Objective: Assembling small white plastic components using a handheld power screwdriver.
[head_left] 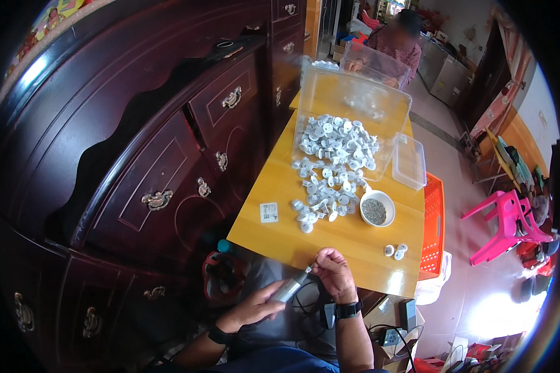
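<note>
Screwdriver [288, 290] held in both hands, white parts [333, 165] heaped beyond.

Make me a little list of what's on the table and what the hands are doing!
left hand: holds a silver tool
right hand: pinches at the tool's tip
table: yellow wood
pile: many small white parts, spilling from a clear bin
bowl: white, with tiny grey bits
loose parts: three, near the right edge
small card: lies flat

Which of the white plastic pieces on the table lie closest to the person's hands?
The small group of white pieces near the table's front edge, right of the right hand. They lie apart from the big heap, below the white bowl.
</note>
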### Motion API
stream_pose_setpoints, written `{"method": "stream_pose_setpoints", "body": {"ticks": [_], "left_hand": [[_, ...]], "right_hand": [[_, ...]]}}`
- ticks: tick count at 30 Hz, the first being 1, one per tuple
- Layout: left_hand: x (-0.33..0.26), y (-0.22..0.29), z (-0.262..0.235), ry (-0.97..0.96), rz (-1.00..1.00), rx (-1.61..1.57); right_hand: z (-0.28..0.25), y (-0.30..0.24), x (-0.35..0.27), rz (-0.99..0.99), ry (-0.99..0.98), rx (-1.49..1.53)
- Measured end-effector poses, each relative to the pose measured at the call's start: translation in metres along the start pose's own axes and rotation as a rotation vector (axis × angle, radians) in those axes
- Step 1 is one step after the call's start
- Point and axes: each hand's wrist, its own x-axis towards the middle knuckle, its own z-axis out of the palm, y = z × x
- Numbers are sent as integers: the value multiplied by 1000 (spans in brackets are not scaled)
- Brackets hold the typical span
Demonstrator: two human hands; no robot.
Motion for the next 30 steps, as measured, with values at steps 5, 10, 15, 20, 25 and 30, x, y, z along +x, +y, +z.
{"method": "stream_pose_setpoints", "body": {"ticks": [5,10,15,20,25,30], "left_hand": [[-4,11,2,-72,-64,-400],[-9,8,9,26,-21,-370],[-11,9,13,143,-22,-207],[-10,7,17,228,6,-124],[-5,4,16,259,24,-88],[-7,7,16,309,32,-70]], "right_hand": [[8,-7,3,50,-12,-51],[18,-4,13,89,-112,3],[27,-6,22,121,-113,-17],[29,-23,28,34,81,-148],[11,-12,54,-401,258,-839],[37,-9,64,-545,342,-1447]]}}
